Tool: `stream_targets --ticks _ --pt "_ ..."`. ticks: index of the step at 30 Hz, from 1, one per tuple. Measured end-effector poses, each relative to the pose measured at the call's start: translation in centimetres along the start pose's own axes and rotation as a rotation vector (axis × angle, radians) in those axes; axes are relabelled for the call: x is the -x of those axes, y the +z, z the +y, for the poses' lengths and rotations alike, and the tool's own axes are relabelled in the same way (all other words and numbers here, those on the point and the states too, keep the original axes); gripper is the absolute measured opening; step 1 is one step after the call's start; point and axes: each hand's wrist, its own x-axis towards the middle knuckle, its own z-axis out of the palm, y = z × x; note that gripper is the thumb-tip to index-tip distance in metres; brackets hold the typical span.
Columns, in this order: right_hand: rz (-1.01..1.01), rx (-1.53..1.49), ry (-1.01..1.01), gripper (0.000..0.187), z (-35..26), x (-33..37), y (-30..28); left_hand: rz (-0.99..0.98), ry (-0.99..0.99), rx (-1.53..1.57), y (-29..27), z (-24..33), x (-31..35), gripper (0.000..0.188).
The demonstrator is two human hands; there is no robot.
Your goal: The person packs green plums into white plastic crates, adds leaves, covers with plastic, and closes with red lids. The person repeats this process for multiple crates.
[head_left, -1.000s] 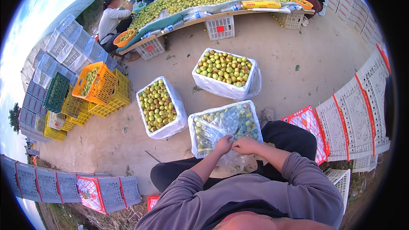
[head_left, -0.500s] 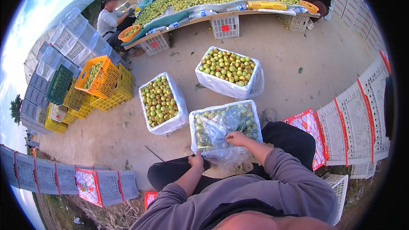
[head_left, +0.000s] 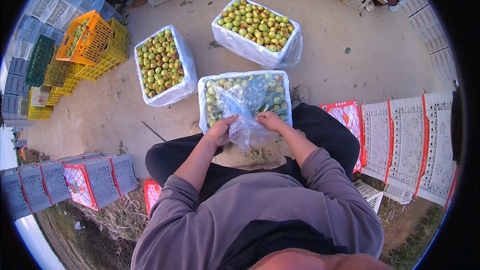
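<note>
In front of me stands a crate (head_left: 202, 101) lined with white plastic and full of round green-and-brown fruit (head_left: 212, 112), which look like jujubes. Clear plastic film (head_left: 246, 129) covers much of the fruit and hangs over the crate's near side, bunched up in folds. My left hand (head_left: 218, 131) is closed on the film near the crate's front edge. A short way to its right, my right hand (head_left: 270, 121) pinches the same film. Folds of plastic partly hide the fingertips of both hands.
Two more lined crates of fruit stand beyond, one at left (head_left: 184, 77) and one farther back (head_left: 260, 55). Yellow crates (head_left: 112, 52) with an orange basket (head_left: 90, 40) are stacked far left. Grey crates (head_left: 402, 132) line the right. A thin rod (head_left: 153, 131) lies on the ground.
My left hand has moved from the crate's near left corner onto the film. My right hand has shifted nearer to it, still on the film. The view has tilted downward.
</note>
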Motion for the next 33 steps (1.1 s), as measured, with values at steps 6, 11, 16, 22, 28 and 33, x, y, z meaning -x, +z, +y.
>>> stream_targets --ticks 6,11,16,22,28,33 --pt "0.396 -0.182 -0.028 0.017 -6.9 1.4 -3.6 0.174 0.18 0.114 -0.5 8.8 -5.4 0.037" --pt "-0.194 -0.156 -0.122 0.024 -12.6 4.1 -1.5 0.265 0.089 0.176 -2.7 12.4 -11.1 0.071" --pt "-0.279 -0.021 0.087 0.063 -10.7 -0.4 0.7 0.178 0.148 0.032 -6.0 13.7 -9.9 0.084" --pt "0.275 -0.42 0.197 0.046 -6.3 -7.1 -8.8 0.6 0.329 -0.264 -14.9 12.5 -6.3 0.043" --pt "0.602 -0.39 0.013 0.034 1.8 -8.2 -16.4 1.129 0.246 -0.49 -20.3 5.4 -8.4 0.058" --pt "0.506 -0.831 0.617 0.042 12.3 -3.0 -12.9 0.576 0.133 -0.003 -18.3 3.3 -9.5 0.047"
